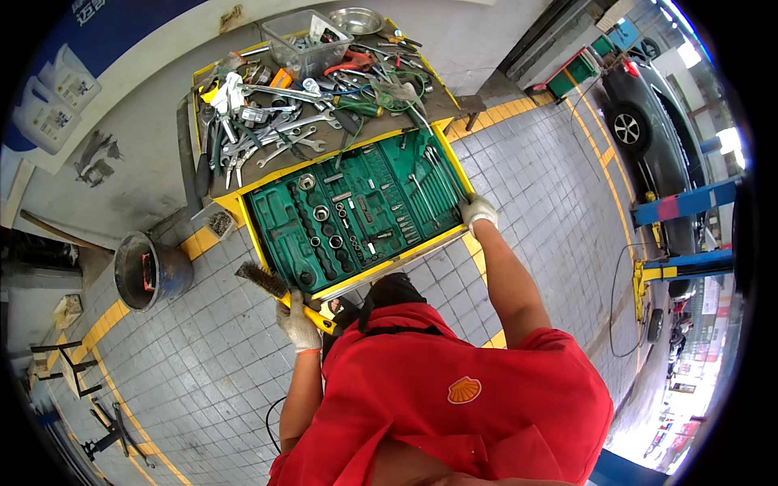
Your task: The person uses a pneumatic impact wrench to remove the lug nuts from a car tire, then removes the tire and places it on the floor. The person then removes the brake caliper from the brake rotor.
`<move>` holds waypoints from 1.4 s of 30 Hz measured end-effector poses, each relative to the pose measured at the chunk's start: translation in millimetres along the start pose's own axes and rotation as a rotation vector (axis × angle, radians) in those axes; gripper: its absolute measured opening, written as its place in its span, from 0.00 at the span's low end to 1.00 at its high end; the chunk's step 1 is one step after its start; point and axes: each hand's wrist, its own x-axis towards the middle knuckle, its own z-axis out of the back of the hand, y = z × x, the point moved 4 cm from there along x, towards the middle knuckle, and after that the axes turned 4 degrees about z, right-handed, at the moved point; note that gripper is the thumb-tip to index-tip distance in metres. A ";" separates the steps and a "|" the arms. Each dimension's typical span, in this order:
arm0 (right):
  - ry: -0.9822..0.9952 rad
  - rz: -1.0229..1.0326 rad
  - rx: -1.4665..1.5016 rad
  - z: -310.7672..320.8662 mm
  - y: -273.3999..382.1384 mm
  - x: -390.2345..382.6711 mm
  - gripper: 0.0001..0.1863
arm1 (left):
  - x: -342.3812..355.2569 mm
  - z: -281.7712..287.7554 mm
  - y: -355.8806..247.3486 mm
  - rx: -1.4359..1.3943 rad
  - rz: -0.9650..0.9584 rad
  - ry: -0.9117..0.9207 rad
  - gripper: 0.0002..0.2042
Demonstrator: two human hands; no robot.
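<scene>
My left hand (299, 324), in a pale knitted glove, is closed round a brush (262, 279) with dark bristles and a yellow handle. It is at the near left corner of a pulled-out yellow drawer (254, 233). My right hand (478, 212), gloved too, grips the drawer's right side near its front corner; some fingers are hidden. Inside the drawer lies a green socket-set tray (284, 223) with moulded slots, many bare. Sockets (321, 213), small bits and slim wrenches (423, 193) sit in other slots.
On the cabinet top (255, 174) lie piled wrenches, pliers, a clear plastic bin (306, 57) and a metal bowl (356, 21). A dark bucket (152, 271) stands on the tiled floor at left. A grey car (656, 130) and blue lift arms (685, 202) are at right.
</scene>
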 end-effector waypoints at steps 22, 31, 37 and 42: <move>0.687 1.037 0.532 -47.2 166.4 -229.0 0.26 | -25.1 -91.4 -31.1 -0.239 0.111 0.499 0.12; 0.302 0.590 0.626 -38.9 113.8 -122.5 0.18 | 25.2 -21.2 -38.2 0.091 0.040 0.324 0.12; 0.086 0.640 0.357 -50.7 109.1 -113.6 0.13 | 12.8 -29.5 -37.1 0.153 0.086 0.261 0.08; 0.144 0.650 0.378 -43.8 114.6 -110.5 0.13 | 14.4 -35.6 -35.6 0.167 0.093 0.223 0.08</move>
